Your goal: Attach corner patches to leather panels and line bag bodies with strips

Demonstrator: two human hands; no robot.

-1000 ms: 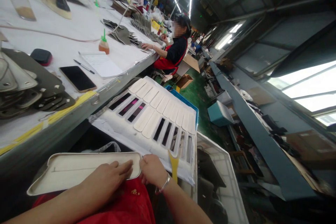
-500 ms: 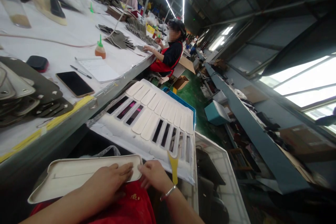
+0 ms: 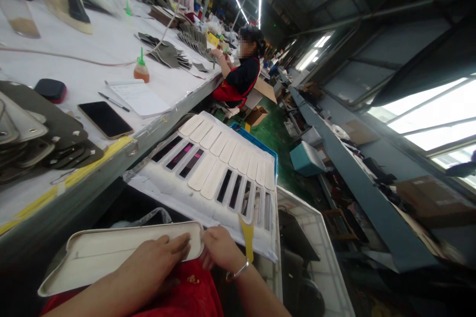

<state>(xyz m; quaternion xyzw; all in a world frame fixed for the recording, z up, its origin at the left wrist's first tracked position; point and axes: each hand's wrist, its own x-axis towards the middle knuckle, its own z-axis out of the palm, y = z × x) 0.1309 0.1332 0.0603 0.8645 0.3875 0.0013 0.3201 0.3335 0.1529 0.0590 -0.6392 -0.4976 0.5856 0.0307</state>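
A long cream-coloured panel with a rounded end, a raised rim and a thin line along its middle lies across my lap. My left hand rests on it with stretched fingers lying flat near the rounded end; its thumb is partly hidden at the near edge. At that rounded end, my right hand is closed, pinching the rim between thumb and fingers. A red apron shows beneath the panel.
A white-covered board with rows of cream strips and dark slots stands ahead, a yellow spatula on its near edge. The workbench at left bears a phone, notebook and glue bottle. A white crate is at right. A co-worker sits beyond.
Both hands keep nearly the same places on the panel, which has shifted very slightly downward in view. The co-worker's hands have risen from the bench.
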